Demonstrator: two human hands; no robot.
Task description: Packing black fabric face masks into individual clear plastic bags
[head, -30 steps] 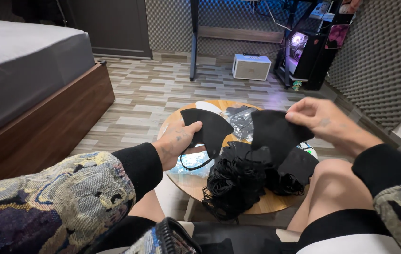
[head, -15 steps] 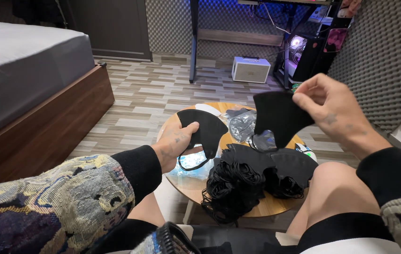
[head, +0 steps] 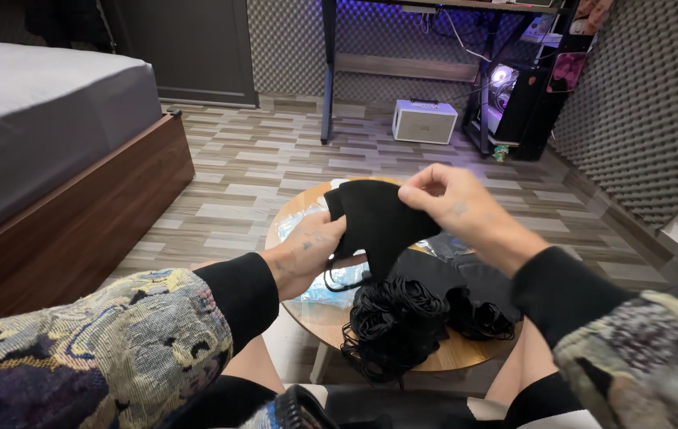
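We see both hands raised over a small round wooden surface (head: 331,322), holding one black cloth mask (head: 378,222) between them. The left hand (head: 311,250) sits at the mask's eight o'clock, its fingers closed on the lower left edge, where a thin black ear loop (head: 337,284) hangs down in a curve. The right hand (head: 454,202) is at the mask's two o'clock, thumb and fingers pinched shut on the upper right edge. The mask hangs just above the surface, not touching it.

Below the mask, at six o'clock, we make out a heap of black masks with tangled loops (head: 402,318) spread over the near half of the surface. Clear plastic wrapping (head: 319,286) lies beneath the left hand, touching the heap's left side.

From the surface, a bed with a grey mattress and a wooden frame (head: 61,183) lies at nine o'clock. A small white box (head: 424,121) stands on the wood-patterned floor (head: 235,175) at twelve o'clock. A dark computer case with glowing lights (head: 513,95) stands at one o'clock, beside a grey foam-panelled wall (head: 641,95).
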